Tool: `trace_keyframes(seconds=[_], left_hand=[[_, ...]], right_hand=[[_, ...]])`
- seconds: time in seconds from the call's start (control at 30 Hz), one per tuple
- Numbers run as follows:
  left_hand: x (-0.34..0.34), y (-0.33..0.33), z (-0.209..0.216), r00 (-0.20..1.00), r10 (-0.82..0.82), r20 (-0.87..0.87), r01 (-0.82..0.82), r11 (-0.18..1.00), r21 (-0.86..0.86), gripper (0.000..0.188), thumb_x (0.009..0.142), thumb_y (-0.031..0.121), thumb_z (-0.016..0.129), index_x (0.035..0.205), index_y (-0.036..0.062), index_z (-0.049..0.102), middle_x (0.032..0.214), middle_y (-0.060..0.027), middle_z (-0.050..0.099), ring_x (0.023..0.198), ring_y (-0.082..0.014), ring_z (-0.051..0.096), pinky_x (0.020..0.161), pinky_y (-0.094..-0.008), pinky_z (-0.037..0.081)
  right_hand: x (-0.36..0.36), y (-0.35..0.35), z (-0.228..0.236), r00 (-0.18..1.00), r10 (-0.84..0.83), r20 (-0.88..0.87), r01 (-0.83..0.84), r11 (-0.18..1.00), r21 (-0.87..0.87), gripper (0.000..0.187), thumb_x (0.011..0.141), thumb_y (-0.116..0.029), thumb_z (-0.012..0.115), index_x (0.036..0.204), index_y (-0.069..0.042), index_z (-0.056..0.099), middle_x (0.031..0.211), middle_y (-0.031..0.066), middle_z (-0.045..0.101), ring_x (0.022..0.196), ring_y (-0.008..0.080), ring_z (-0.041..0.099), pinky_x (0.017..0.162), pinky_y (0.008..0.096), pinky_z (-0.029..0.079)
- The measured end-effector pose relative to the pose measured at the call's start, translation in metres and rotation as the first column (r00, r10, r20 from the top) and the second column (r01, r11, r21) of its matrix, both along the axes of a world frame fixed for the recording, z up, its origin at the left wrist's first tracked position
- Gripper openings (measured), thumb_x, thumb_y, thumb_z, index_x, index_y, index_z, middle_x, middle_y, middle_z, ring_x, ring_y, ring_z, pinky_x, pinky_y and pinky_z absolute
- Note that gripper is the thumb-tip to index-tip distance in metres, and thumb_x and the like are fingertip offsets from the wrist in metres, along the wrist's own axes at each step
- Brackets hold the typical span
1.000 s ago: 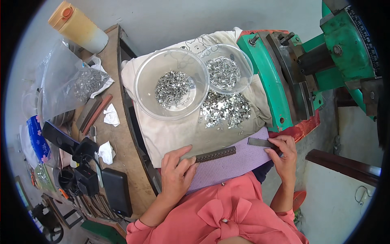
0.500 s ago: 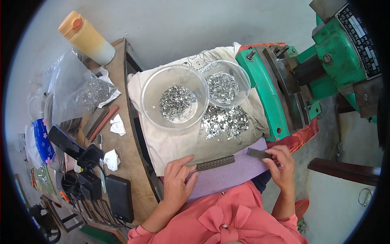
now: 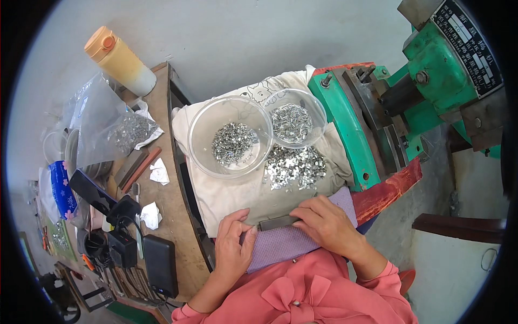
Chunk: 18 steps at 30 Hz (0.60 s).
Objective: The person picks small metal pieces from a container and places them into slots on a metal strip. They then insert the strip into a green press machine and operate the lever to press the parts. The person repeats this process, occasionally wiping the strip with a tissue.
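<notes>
A dark flat metal bar (image 3: 275, 222) lies on the purple textured cloth (image 3: 286, 243) across my lap. It covers the slotted metal strip, whose slots are now hidden. My left hand (image 3: 233, 243) grips the left end, thumb and fingers closed about it. Over the right end, my right hand (image 3: 326, 224) is closed on the flat bar, fingertips on its top; part of the bar is under the hand. Just beyond lies a pile of small shiny metal pieces (image 3: 294, 167). Behind it, a large clear tub (image 3: 197, 148) and a smaller clear tub (image 3: 322, 116) hold small metal parts.
On the right stands a green metal press (image 3: 345, 135). The wooden table (image 3: 183, 232) at left carries a yellow bottle (image 3: 121, 62), a plastic bag of metal bits (image 3: 94, 129), a phone (image 3: 91, 191), a black power bank (image 3: 160, 264) and crumpled tissues (image 3: 151, 215).
My right hand has moved left with the flat bar and laid it over the slotted strip. My left hand stays at the strip's left end. The view has shifted slightly.
</notes>
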<state>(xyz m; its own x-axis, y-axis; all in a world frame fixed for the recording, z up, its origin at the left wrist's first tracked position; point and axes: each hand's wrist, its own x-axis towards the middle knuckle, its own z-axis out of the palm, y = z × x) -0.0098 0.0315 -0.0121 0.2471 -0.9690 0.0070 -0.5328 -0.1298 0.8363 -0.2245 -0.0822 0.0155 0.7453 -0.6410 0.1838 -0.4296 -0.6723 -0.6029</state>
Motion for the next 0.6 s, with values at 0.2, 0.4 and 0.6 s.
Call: trace_keyframes(seconds=[0.2,0.4,0.6], left_hand=[[-0.003,-0.004,0.005,1.000,0.018,0.006,-0.019,0.998,0.065,0.013,0.091,0.009,0.069,0.086,-0.0007,0.062,0.125,-0.0196,0.062,0.108,-0.0329,0.063,0.091,-0.0410,0.050],[-0.006,-0.006,0.001,0.995,-0.006,0.096,0.002,0.999,0.038,0.014,0.080,0.004,0.076,0.081,-0.0016,0.063,0.123,-0.0193,0.061,0.104,-0.0341,0.061,0.087,-0.0418,0.051],[-0.009,-0.008,0.008,0.993,-0.033,0.112,0.023,0.996,0.088,0.012,0.083,0.005,0.074,0.081,-0.0017,0.064,0.127,-0.0203,0.058,0.111,-0.0341,0.057,0.094,-0.0429,0.048]], right_hand=[[0.008,0.002,-0.008,1.000,0.026,0.013,-0.027,0.999,0.030,0.032,0.077,-0.009,0.081,0.105,-0.006,0.068,0.101,0.0075,0.062,0.089,0.0284,0.062,0.073,0.0375,0.053],[0.004,0.002,-0.008,0.999,0.033,-0.015,-0.032,0.998,0.047,0.032,0.078,-0.009,0.080,0.106,-0.006,0.067,0.101,0.0077,0.061,0.089,0.0285,0.061,0.075,0.0382,0.053],[0.000,0.004,-0.010,1.000,0.011,0.003,-0.011,0.999,0.051,0.032,0.078,-0.011,0.079,0.107,-0.004,0.067,0.099,0.0082,0.060,0.089,0.0280,0.060,0.076,0.0385,0.052]])
